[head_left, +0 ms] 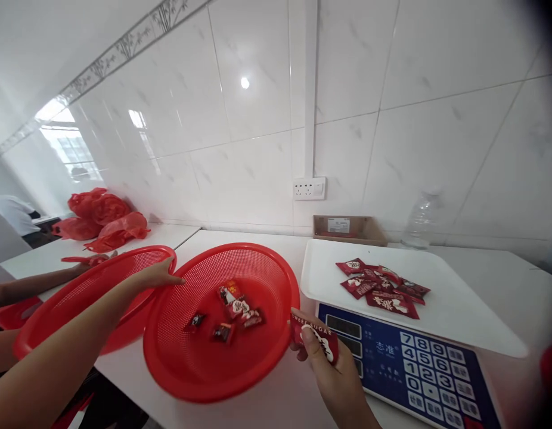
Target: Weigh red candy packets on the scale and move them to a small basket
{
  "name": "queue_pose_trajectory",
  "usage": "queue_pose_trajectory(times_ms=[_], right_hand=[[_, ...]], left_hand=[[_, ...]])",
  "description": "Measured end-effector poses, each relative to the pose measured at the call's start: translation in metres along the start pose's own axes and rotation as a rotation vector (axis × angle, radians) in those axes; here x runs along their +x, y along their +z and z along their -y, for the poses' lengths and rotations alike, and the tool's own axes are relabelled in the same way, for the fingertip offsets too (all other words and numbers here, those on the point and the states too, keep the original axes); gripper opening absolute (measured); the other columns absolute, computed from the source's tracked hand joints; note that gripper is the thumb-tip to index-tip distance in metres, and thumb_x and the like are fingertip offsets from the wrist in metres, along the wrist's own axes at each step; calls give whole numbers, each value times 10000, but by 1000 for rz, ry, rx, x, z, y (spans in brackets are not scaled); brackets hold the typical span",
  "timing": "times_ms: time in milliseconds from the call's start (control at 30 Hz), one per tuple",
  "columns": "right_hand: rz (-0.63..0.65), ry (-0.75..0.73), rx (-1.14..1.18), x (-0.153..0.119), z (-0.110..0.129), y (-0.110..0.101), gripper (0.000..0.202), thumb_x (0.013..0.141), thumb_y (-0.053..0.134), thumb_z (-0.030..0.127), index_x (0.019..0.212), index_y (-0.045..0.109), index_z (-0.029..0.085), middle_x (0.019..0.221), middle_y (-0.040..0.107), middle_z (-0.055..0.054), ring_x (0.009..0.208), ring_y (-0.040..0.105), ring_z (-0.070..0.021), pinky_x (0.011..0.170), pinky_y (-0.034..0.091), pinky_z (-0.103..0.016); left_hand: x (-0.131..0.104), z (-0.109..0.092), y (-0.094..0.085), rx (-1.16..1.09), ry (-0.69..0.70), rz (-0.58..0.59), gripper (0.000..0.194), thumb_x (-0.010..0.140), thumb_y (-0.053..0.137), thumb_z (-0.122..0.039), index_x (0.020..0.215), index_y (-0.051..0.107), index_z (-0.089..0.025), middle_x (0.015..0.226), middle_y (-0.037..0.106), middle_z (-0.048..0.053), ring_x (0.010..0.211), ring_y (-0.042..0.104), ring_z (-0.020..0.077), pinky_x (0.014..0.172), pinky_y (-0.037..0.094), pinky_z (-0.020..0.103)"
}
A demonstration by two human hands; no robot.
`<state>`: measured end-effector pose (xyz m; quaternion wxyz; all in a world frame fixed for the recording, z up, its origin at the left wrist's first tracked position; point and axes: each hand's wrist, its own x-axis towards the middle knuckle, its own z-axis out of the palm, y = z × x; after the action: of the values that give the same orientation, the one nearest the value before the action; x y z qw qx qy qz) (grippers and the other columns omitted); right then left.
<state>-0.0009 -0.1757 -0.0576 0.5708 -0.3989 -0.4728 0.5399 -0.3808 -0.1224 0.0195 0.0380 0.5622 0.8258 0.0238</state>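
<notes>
My right hand (323, 357) pinches a dark red snack packet (318, 336) printed "SWEET SUGAR", beside the right rim of a red plastic basket (204, 381). My left hand (162, 274) is closed on the basket's left rim, one digit reaching over inside it; its other fingers are partly hidden. Several small wrapped packets (238, 307) lie in the basket. To the right, several red packets (383, 286) are piled on the white pan (455, 298) of a digital scale (387, 357) with a blue keypad.
A second red basket (43, 330) stands tilted at left, under my left forearm. Another person's arm (39, 286) reaches in behind it. Red plastic bags (101, 217) are heaped at the back left. A cardboard box (347, 229) and a clear bottle (422, 220) stand by the wall.
</notes>
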Motion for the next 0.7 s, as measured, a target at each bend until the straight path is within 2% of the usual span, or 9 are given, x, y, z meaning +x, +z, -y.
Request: queue_pose_trajectory(times_ms=[100, 200, 367, 467, 600, 700], right_hand=[[-53, 12, 7, 0, 2, -2, 449, 691, 571, 518, 960, 655, 168, 567, 574, -12, 537, 516, -136, 518, 461, -247], [-69, -3, 2, 2, 2, -4, 463, 692, 569, 526, 960, 656, 159, 529, 550, -2, 523, 508, -132, 501, 454, -239], [-90, 8, -23, 3, 0, -3, 478, 680, 571, 538, 943, 666, 150, 556, 581, -12, 512, 510, -128, 504, 458, -241], [-107, 16, -48, 3, -2, -3, 498, 673, 569, 552, 946, 664, 146, 558, 589, -18, 518, 524, -138, 516, 463, -255], [-91, 22, -63, 5, -4, -5, 543, 660, 564, 582, 957, 662, 138, 647, 638, -55, 533, 543, -149, 514, 473, -272], [-110, 17, -51, 4, -5, -4, 527, 664, 572, 570, 970, 657, 149, 669, 646, -54, 537, 540, -143, 527, 476, -270]], left_hand=[[10, 0, -3, -3, 32, 92, 941, 514, 663, -501, 1272, 366, -26, 1203, 513, 228, 1066, 510, 354, 855, 413, 370], [12, -7, -5, -20, 121, 148, 833, 566, 649, -390, 1291, 363, -98, 1190, 549, 153, 1063, 526, 307, 853, 426, 331], [10, -21, -9, 4, 296, 169, 736, 588, 634, -240, 1283, 394, -231, 1294, 469, 68, 1145, 455, 278, 898, 393, 334], [15, -31, -9, 41, 383, 182, 736, 549, 619, -97, 1245, 441, -259, 1267, 501, 62, 1098, 502, 257, 890, 396, 332], [25, -36, -7, 87, 462, 89, 576, 580, 562, -5, 1080, 577, -291, 1193, 563, 33, 1187, 412, 231, 997, 264, 371], [32, -35, -8, 104, 424, -50, 446, 656, 492, 6, 993, 619, -256, 1214, 537, 57, 1250, 312, 232, 1041, 141, 424]])
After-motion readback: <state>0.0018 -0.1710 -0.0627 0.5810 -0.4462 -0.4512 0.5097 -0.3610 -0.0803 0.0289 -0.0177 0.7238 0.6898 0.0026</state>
